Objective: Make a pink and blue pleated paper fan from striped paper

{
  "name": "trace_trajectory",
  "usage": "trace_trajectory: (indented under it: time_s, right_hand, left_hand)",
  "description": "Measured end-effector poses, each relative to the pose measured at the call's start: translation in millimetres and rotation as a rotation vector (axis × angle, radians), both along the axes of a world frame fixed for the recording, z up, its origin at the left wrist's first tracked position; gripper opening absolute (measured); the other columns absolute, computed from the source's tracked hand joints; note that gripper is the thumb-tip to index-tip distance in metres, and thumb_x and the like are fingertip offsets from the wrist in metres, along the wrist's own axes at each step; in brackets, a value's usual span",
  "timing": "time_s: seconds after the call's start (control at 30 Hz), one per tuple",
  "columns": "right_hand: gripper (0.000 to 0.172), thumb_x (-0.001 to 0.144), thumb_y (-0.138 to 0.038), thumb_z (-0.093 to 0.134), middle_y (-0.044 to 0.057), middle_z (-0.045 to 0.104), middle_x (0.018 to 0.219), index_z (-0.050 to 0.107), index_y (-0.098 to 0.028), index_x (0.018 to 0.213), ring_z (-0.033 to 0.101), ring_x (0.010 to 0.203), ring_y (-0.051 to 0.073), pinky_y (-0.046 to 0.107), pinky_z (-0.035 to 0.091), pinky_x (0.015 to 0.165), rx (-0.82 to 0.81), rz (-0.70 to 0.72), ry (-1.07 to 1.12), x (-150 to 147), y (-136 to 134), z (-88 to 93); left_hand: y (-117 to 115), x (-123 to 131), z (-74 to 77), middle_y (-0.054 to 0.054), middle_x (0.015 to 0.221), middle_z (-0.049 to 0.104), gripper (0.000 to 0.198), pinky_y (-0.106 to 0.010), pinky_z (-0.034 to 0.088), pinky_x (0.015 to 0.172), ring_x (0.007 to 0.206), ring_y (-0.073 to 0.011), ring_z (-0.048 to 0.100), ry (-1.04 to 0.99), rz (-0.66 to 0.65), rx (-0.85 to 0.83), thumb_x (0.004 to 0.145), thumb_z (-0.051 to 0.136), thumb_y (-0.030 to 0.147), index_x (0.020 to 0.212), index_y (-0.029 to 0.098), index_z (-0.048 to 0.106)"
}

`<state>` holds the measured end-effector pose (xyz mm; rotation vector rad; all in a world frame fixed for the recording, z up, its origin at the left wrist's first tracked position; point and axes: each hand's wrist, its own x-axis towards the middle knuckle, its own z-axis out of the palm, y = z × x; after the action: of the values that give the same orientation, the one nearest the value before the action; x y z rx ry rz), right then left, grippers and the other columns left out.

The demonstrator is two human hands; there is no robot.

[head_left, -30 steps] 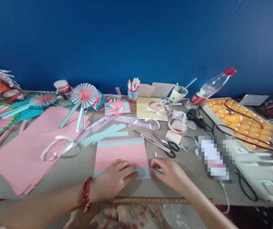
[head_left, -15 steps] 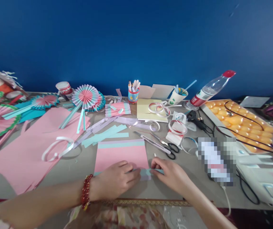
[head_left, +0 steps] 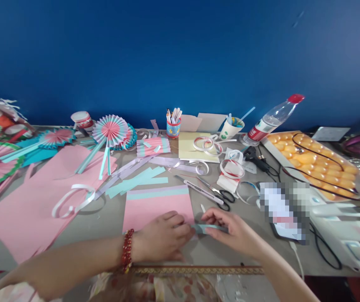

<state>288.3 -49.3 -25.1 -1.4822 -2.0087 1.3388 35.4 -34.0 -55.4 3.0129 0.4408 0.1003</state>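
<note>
A pink paper sheet (head_left: 154, 205) with pale blue and lilac bands along its far edge lies flat on the grey table (head_left: 104, 222) in front of me. My left hand (head_left: 164, 239), with a red bead bracelet at the wrist, rests curled on the sheet's near right corner. My right hand (head_left: 230, 230) pinches a thin pale blue strip (head_left: 209, 227) that runs between both hands just off the sheet's right corner. Fingertips of both hands meet the strip.
Scissors (head_left: 217, 193) and a craft knife (head_left: 198, 188) lie just beyond my right hand. Tape rolls (head_left: 231, 167), a pen cup (head_left: 173, 126), a plastic bottle (head_left: 270, 117), folded paper fans (head_left: 110, 130), a pink paper stack (head_left: 32, 201) and a tray of orange balls (head_left: 318, 163) with cables surround the sheet.
Both hands have shifted slightly right and toward me. The blue strip now stands out past the sheet's right corner, held between the two hands instead of lying along the edge.
</note>
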Motion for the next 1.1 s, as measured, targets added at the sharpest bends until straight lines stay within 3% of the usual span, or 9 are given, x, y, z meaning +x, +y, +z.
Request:
trace_trajectory:
  time_s: [0.13,0.23,0.37,0.47,0.57,0.63,0.77,0.9,1.1]
  right_hand:
    - [0.027,0.091,-0.039,0.056,0.005,0.067,0.097,0.062,-0.021,0.110,0.062,0.088,0.018,0.026,0.049,0.077,-0.029,0.024,0.175,-5,-4,4.8]
    - [0.034,0.099,-0.045,0.043,0.007,0.067,0.099,0.063,-0.020,0.109,0.062,0.090,0.019,0.029,0.049,0.081,-0.038,0.048,0.270,-14,-6,4.5]
    - [0.048,0.103,-0.049,0.025,0.006,0.066,0.090,0.060,-0.018,0.110,0.061,0.084,0.019,0.031,0.048,0.080,-0.031,0.052,0.362,-24,-8,-2.1]
    - [0.039,0.102,-0.046,0.032,0.005,0.065,0.091,0.059,-0.019,0.108,0.061,0.084,0.018,0.029,0.048,0.079,-0.003,0.054,0.301,-26,-9,-6.5]
    - [0.020,0.098,-0.035,0.045,0.003,0.066,0.092,0.059,-0.022,0.104,0.062,0.082,0.017,0.025,0.049,0.071,0.065,0.062,0.148,-25,-10,-11.1]
    - [0.014,0.096,-0.025,0.047,0.004,0.066,0.096,0.059,-0.023,0.101,0.063,0.086,0.018,0.026,0.049,0.074,0.214,0.058,0.079,-25,-11,-15.7]
    - [0.015,0.093,-0.016,0.046,0.009,0.066,0.100,0.059,-0.022,0.097,0.062,0.095,0.022,0.034,0.051,0.084,0.510,0.043,0.006,-21,-15,-24.8]
    - [0.015,0.092,-0.015,0.049,0.010,0.069,0.100,0.061,-0.022,0.098,0.064,0.096,0.022,0.037,0.054,0.086,0.572,0.078,-0.033,-16,-22,-28.7]
    - [0.028,0.094,-0.014,0.047,0.012,0.070,0.115,0.064,-0.020,0.116,0.064,0.107,0.022,0.039,0.053,0.095,0.642,0.167,-0.071,-8,-33,-33.9]
  left_hand:
    - [1,-4,-6.3,-0.010,0.125,0.058,0.054,-0.037,0.036,0.097,0.106,-0.0245,0.049,-0.052,0.033,-0.063,0.092,0.053,0.057,0.128,0.018,0.053]
    - [5,-6,-8.4,-0.009,0.122,0.059,0.045,-0.036,0.037,0.096,0.105,-0.0230,0.051,-0.176,0.089,-0.225,0.096,0.047,0.054,0.123,0.019,0.055]
    - [9,-4,2.4,-0.008,0.114,0.059,0.054,-0.034,0.040,0.091,0.101,-0.0218,0.054,-0.302,0.162,-0.435,0.090,0.054,0.061,0.123,0.019,0.054]
    - [10,-2,11.1,-0.008,0.107,0.061,0.048,-0.033,0.042,0.089,0.097,-0.0213,0.056,-0.367,0.186,-0.501,0.091,0.052,0.060,0.114,0.019,0.057]
    - [9,-1,11.3,-0.008,0.105,0.061,0.028,-0.033,0.041,0.090,0.097,-0.0205,0.056,-0.404,0.220,-0.500,0.099,0.043,0.040,0.106,0.017,0.058]
    - [8,-1,8.2,-0.009,0.105,0.061,0.021,-0.033,0.042,0.089,0.097,-0.0202,0.056,-0.378,0.230,-0.481,0.098,0.041,0.028,0.101,0.016,0.059]
    - [5,0,3.7,-0.008,0.097,0.060,0.015,-0.034,0.043,0.085,0.091,-0.0199,0.055,-0.299,0.238,-0.411,0.092,0.046,0.020,0.087,0.016,0.059]
    - [3,1,4.9,-0.008,0.097,0.060,0.011,-0.035,0.043,0.082,0.088,-0.0199,0.054,-0.290,0.236,-0.382,0.087,0.049,0.018,0.083,0.016,0.059]
    - [4,0,5.8,-0.008,0.097,0.061,0.011,-0.035,0.043,0.083,0.087,-0.0197,0.053,-0.313,0.225,-0.423,0.085,0.047,0.017,0.079,0.016,0.056]
